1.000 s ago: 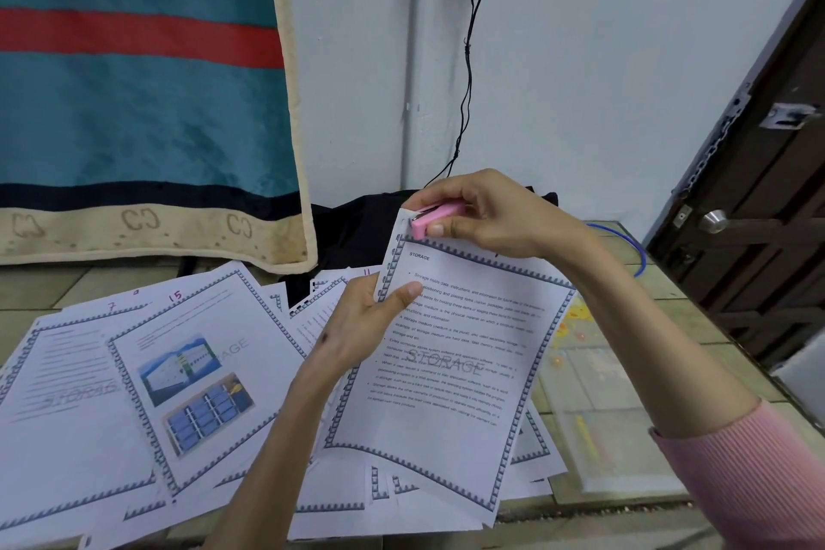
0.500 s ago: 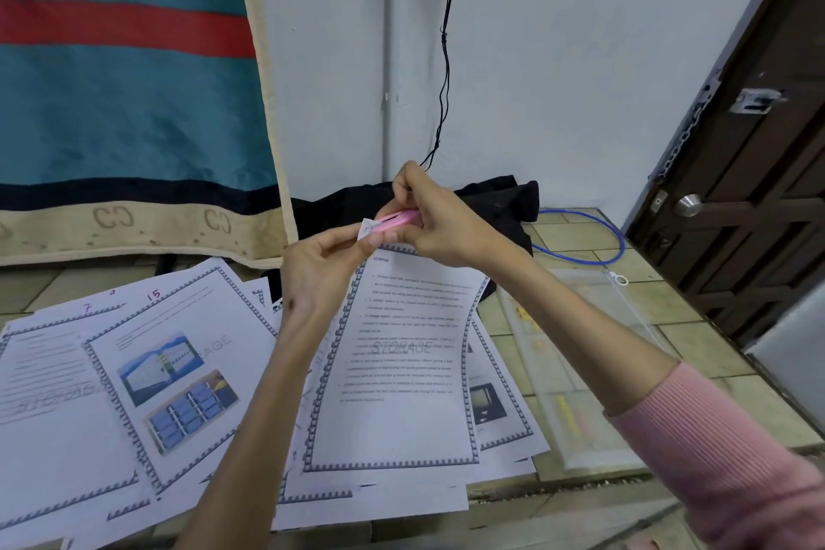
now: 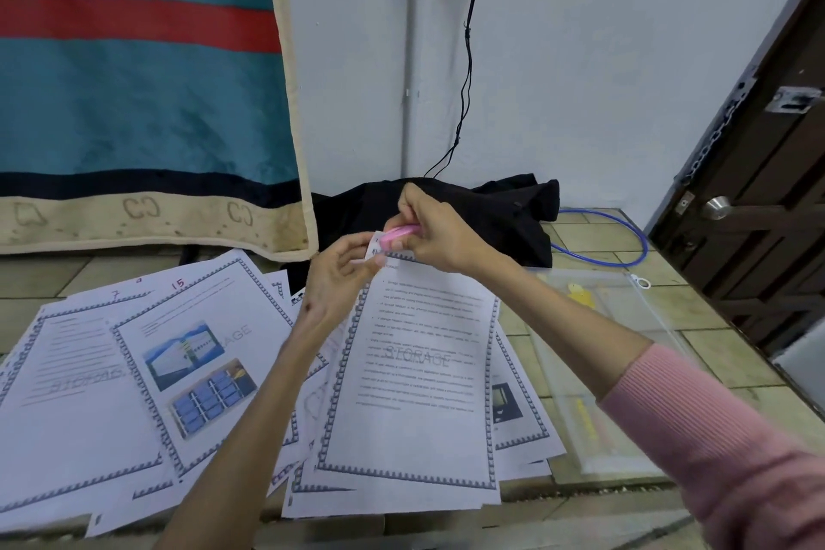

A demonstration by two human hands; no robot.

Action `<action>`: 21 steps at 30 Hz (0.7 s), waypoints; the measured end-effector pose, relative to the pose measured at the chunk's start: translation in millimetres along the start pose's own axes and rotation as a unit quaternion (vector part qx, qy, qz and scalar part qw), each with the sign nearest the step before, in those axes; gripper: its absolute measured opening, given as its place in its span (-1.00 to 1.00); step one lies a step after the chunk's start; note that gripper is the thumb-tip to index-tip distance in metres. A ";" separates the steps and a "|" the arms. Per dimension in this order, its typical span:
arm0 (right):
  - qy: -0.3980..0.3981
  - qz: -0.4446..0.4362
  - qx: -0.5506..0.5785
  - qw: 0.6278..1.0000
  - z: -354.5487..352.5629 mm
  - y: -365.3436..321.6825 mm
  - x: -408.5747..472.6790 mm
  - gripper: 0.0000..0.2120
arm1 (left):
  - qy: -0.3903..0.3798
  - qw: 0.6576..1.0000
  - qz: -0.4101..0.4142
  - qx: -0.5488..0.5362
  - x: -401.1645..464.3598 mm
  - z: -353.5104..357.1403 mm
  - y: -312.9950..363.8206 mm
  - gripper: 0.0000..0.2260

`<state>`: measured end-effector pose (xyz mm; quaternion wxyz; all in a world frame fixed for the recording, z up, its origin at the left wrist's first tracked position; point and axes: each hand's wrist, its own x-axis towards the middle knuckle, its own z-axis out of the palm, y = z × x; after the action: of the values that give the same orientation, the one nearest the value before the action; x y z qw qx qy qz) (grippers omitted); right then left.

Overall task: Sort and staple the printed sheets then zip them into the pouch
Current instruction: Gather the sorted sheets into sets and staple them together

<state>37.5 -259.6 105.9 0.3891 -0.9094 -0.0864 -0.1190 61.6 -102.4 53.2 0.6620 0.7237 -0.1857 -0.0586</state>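
Pink stapler (image 3: 398, 233) apparently within right grip (image 3: 435, 232).

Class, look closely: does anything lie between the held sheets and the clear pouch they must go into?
Nothing visible does. The held sheets hang just left of the clear pouch, which lies flat on the tiled surface with only overlapping loose pages beside it.

Looks like a home room: tiled surface (image 3: 732, 364), blanket (image 3: 134, 103) hung on white wall (image 3: 602, 58), wooden door (image 3: 768, 201) with chain latch (image 3: 714, 134).
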 end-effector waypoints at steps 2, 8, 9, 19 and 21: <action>0.002 0.018 0.052 0.999 -1.1 7.3 4.5 -0.60 | -0.071 0.995 -0.056 0.051 -6.7 -8.0 -22.1 -0.66; 0.161 0.036 0.134 0.977 2.9 39.3 -4.6 -0.79 | -0.009 0.987 -0.161 0.022 -30.8 -27.0 -61.6 -0.96; 0.227 0.065 0.125 0.964 3.3 50.6 -12.9 -0.73 | 0.011 0.985 -0.171 0.009 -31.1 -34.8 -63.3 -0.97; 0.227 0.331 -0.039 0.915 63.7 157.3 -122.1 -0.90 | 0.003 0.975 -0.201 -0.097 -24.1 -66.0 -67.6 -0.73; 0.190 0.331 -0.083 0.921 58.1 149.4 -122.0 -0.84 | -0.005 0.974 -0.200 -0.103 -21.4 -62.6 -64.7 -0.74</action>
<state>-33.2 -327.2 -70.3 0.3388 -0.8755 0.3050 -0.1604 74.9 -32.8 -6.4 0.7074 0.6735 -0.0333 -0.2119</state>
